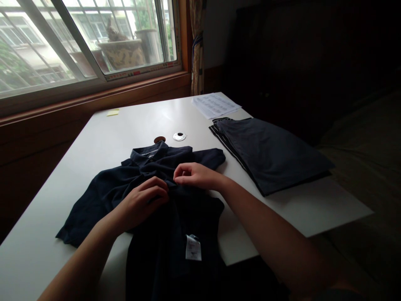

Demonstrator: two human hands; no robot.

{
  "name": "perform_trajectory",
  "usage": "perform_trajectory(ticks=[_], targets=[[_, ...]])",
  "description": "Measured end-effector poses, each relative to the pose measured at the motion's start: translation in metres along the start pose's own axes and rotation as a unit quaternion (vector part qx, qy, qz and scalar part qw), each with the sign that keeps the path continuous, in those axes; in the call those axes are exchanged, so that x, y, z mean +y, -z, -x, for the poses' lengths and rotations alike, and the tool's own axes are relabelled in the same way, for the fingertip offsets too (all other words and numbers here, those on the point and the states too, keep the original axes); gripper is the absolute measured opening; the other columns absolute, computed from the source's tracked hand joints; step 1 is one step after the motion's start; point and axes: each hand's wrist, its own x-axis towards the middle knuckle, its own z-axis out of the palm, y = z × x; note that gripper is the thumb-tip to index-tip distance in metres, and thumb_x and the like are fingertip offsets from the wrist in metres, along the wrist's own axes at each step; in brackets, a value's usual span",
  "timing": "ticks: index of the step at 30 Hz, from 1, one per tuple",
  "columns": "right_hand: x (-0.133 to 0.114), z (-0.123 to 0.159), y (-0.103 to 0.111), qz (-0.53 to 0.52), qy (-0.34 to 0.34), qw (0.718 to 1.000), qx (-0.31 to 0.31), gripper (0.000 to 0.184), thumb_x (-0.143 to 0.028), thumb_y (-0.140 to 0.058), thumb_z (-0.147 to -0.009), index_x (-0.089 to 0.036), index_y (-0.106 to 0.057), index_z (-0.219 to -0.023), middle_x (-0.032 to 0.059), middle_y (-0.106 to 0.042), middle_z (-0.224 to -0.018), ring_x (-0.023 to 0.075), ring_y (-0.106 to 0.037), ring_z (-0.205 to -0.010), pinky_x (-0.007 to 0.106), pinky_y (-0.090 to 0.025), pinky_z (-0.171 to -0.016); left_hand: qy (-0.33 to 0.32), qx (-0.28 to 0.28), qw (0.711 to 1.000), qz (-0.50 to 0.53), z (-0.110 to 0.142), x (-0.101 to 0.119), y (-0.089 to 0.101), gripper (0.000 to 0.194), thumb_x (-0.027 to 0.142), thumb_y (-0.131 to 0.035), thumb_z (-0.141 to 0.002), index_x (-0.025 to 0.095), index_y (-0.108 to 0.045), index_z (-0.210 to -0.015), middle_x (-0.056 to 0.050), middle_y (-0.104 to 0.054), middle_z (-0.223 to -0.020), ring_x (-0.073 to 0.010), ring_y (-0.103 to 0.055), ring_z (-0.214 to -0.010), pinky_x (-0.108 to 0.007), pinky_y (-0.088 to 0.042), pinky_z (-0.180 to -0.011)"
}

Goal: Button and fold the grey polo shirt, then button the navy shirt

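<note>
A dark navy polo shirt [108,188] lies spread on the white table, its collar pointing away from me and its lower part hanging over the near edge. A white care label [193,248] shows on the lower part. My left hand [142,202] is closed, with curled fingers gripping the shirt's front just below the buttons; its fingertips are partly hidden by the cloth. Close beside it, my right hand [196,174] pinches the same front opening between thumb and fingers. The small fold of cloth between the two hands is too dark to make out fully.
Folded dark trousers [272,150] with a striped waistband lie to the right on the table [140,119]. Behind them are printed papers [216,105]. A cable hole [159,139] and its round white cover [179,136] sit beyond the collar. A yellow sticky note [113,112] lies far left.
</note>
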Motion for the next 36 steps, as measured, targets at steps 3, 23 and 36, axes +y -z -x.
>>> perform_trajectory(ticks=[3, 23, 36], targets=[[-0.007, 0.003, 0.002, 0.033, 0.055, 0.998, 0.014, 0.025, -0.041, -0.068, -0.087, -0.017, -0.07, -0.094, 0.0021, -0.062, -0.093, 0.0143, -0.057, -0.084, 0.025, -0.044, -0.076, 0.006, -0.003, 1.0, 0.005, -0.001, 0.0, 0.0, 0.01, 0.016, -0.057, -0.096, 0.02, -0.066, -0.098, -0.006, -0.061, -0.108, -0.016, -0.063, -0.097, -0.028, -0.054, -0.085], [-0.006, 0.003, -0.002, 0.079, 0.027, 0.995, -0.049, 0.018, -0.032, -0.075, -0.081, -0.015, -0.076, -0.086, 0.0001, -0.063, -0.085, 0.0123, -0.058, -0.078, 0.022, -0.041, -0.068, 0.135, -0.059, 0.984, 0.102, -0.002, 0.006, 0.006, 0.011, 0.029, -0.059, -0.096, 0.021, -0.066, -0.095, -0.004, -0.052, -0.107, -0.0152, -0.056, -0.091, -0.027, -0.05, -0.078], [-0.014, 0.005, -0.017, 0.101, 0.031, 0.994, 0.017, 0.015, -0.028, -0.075, -0.078, -0.015, -0.076, -0.086, -0.0004, -0.065, -0.078, 0.0107, -0.056, -0.068, 0.022, -0.039, -0.06, 0.322, -0.108, 0.901, 0.27, -0.003, 0.012, 0.003, 0.026, 0.044, -0.063, -0.091, 0.018, -0.064, -0.094, 0.0, -0.061, -0.081, -0.0146, -0.056, -0.073, -0.025, -0.046, -0.064]])
